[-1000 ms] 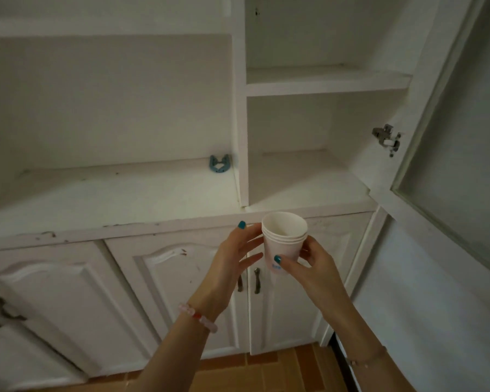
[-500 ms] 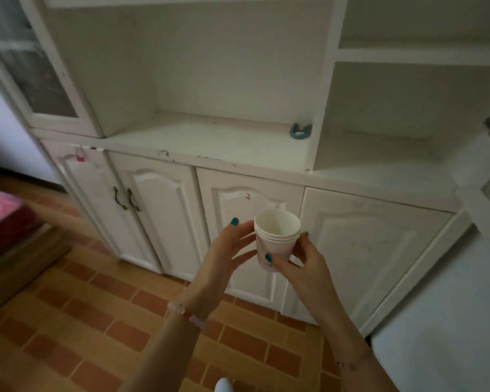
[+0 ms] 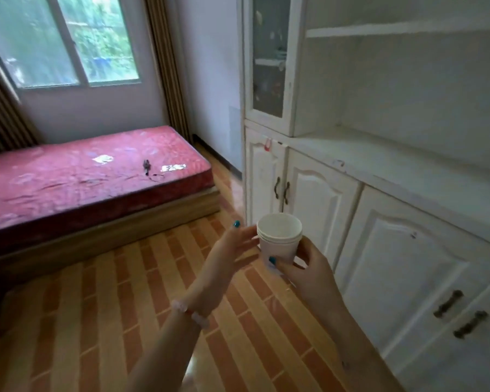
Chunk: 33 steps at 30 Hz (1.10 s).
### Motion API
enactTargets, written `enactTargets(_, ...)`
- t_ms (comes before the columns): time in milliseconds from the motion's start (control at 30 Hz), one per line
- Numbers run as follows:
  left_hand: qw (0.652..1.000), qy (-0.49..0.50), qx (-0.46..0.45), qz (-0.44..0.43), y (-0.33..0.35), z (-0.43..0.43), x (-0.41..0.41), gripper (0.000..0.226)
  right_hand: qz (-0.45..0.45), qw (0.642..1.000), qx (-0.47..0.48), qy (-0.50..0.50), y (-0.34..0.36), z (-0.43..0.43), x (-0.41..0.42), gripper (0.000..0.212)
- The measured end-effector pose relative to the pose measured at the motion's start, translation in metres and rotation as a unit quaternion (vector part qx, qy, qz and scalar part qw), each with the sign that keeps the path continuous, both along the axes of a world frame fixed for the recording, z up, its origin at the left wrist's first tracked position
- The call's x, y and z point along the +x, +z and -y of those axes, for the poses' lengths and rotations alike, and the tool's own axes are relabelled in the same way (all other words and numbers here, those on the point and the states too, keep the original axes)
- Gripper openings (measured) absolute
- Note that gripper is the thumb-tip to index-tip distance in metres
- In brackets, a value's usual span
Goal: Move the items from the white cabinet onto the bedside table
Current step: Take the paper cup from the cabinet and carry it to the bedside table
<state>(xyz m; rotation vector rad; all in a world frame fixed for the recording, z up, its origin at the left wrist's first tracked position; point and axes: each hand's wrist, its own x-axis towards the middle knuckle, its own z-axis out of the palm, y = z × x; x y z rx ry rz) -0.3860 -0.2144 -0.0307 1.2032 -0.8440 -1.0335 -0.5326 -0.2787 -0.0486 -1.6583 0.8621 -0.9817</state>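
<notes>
We are holding a stack of white paper cups [image 3: 279, 239] out in front of us, upright and open end up, with several rims showing nested one inside another. Our right hand [image 3: 309, 271] is gripping the stack around its lower half, thumb across the front of the cup wall and the other fingers wrapped behind it. Our left hand [image 3: 232, 250] is resting against the left side of the stack with the fingers loosely spread and only the fingertips touching near the rims; it is steadying the cups, not clasping them. A beaded bracelet [image 3: 191, 314] is sitting on the left wrist.

We are seeing a small blue mark low on the cup, just beside the right thumb, but it is too small and too covered to read. No other writing is legible on the cups.

The white cabinet [image 3: 408, 250] is standing to our right, its lower doors closed and its open shelf above them. A glass-fronted door [image 3: 268, 60] is closing off the tall section at its left end. The cups are hanging in the air in front of the cabinet's lower doors, above the brick-patterned floor [image 3: 96, 321]. A bed with a red mattress [image 3: 82, 176] is lying well apart to the left, under a window [image 3: 65, 41].
</notes>
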Motion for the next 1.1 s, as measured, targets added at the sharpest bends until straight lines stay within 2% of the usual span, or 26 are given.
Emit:
enactTargets(200, 0.995, 0.099, 0.011, 0.013, 0.004, -0.055, 0.103, 0.050, -0.019, 0.994, -0.003, 0.108, 0.004, -0.027, 0.114, 0.051)
enactTargets(300, 0.991, 0.130, 0.016, 0.030, 0.004, -0.084, 0.157, 0.050, -0.002, 0.988, -0.005, 0.153, 0.007, -0.046, 0.175, 0.048)
enactTargets(633, 0.965, 0.250, 0.043, 0.072, 0.017, -0.209, 0.328, 0.052, -0.008, 0.963, -0.020, 0.270, 0.008, -0.138, 0.378, 0.046)
enactTargets(967, 0.907, 0.415, 0.069, 0.023, 0.006, -0.305, 0.433, 0.044, -0.027, 0.911, -0.027, 0.412, -0.002, -0.216, 0.531, 0.051)
enactTargets(1100, 0.890, 0.452, 0.064, -0.002, -0.007, -0.327, 0.474, 0.047, -0.035, 0.888, -0.028, 0.457, -0.012, -0.232, 0.586, 0.051)
